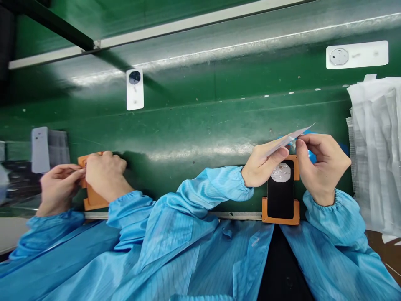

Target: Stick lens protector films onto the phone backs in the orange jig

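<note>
My left hand (pixel 262 162) is closed on a thin white sheet (pixel 286 140), held tilted with its thumb along the edge. At the sheet's far end my right hand (pixel 324 163) pinches with thumb and forefinger. Something blue (pixel 311 155) shows behind my right fingers; its kind is hidden. Below and between the hands, a black phone-shaped panel (pixel 280 202) lies in an orange holder (pixel 268 218) at the bench's front edge. A round silvery patch (pixel 282 172) sits near the panel's top, partly covered by my left hand.
To the left, a co-worker's hands (pixel 105 173) work over another orange holder (pixel 95 200). White panels with round patches (pixel 135 98) (pixel 363 56) lie on the green bench (pixel 194 104). A stack of whitish sheets (pixel 376 159) is at right; a row of pale panels (pixel 40 150) stands far left.
</note>
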### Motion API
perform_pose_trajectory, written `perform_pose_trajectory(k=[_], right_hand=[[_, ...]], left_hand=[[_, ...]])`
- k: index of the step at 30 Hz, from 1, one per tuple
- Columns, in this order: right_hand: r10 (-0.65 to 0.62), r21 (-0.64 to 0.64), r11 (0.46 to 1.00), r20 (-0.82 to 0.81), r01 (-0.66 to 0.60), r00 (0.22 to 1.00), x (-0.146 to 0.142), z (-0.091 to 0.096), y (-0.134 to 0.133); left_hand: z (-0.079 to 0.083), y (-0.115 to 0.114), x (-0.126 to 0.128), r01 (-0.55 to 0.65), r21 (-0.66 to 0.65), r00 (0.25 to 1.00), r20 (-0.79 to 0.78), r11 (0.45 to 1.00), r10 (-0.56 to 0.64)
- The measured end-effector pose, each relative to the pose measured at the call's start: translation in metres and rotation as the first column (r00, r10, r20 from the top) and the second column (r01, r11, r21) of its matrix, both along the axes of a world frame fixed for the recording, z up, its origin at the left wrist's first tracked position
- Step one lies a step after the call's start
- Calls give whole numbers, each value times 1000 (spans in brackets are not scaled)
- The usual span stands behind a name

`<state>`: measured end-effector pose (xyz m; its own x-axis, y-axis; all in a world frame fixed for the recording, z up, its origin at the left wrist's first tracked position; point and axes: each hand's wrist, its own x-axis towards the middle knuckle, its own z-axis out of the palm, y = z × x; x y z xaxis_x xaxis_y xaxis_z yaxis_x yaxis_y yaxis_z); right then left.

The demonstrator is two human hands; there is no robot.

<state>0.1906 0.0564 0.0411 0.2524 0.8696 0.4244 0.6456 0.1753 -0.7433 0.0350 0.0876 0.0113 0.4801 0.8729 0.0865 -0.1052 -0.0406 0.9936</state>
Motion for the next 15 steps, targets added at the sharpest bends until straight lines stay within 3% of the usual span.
perform_pose_trajectory(k=[4, 8, 12, 15], right_hand=[[1, 37, 999, 20, -2, 1000, 0, 1, 2], [-12, 40, 999, 43, 10, 999, -1, 0, 3], [-42, -1, 999, 118, 42, 992, -4, -1, 6], [-106, -78, 990, 182, 122, 978, 4, -4, 9]], left_hand=[[4, 0, -1, 40, 133, 998, -55, 990, -33], [10, -1, -3, 96, 174, 986, -152, 980, -70], [10, -4, 0, 75, 91, 985, -161, 993, -60], [6, 3, 2, -24, -96, 998, -55, 995, 18]])
